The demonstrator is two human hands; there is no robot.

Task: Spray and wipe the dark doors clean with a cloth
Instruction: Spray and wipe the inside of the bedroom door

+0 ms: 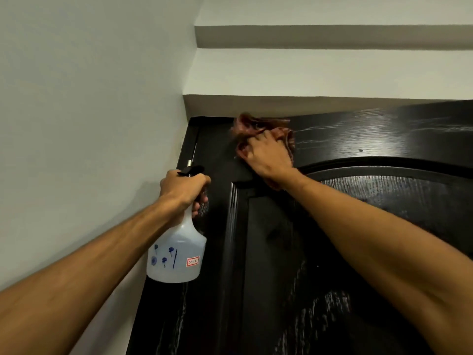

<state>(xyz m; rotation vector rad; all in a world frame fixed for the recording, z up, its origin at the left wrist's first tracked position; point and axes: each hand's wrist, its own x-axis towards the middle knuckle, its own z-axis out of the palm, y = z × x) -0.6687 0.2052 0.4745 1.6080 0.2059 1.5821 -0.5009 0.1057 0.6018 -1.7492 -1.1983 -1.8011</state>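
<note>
A dark wood-grain door [358,226] with an arched raised panel fills the right and lower part of the view. High up near its top left corner, my right hand [266,155] presses a crumpled reddish-brown cloth [258,125] against the door face, fingers curled into the cloth. My left hand [183,187] grips the neck and trigger of a translucent white spray bottle [176,254] with a black nozzle, held upright beside the door's left edge. The bottle carries blue markings and a small red-lettered label. Wet streaks shine on the door to the right of the cloth.
A pale wall [76,111] runs along the left, meeting the door frame [189,139]. Above the door, a white lintel [307,106] and a stepped ceiling ledge [332,37] hang close over the cloth.
</note>
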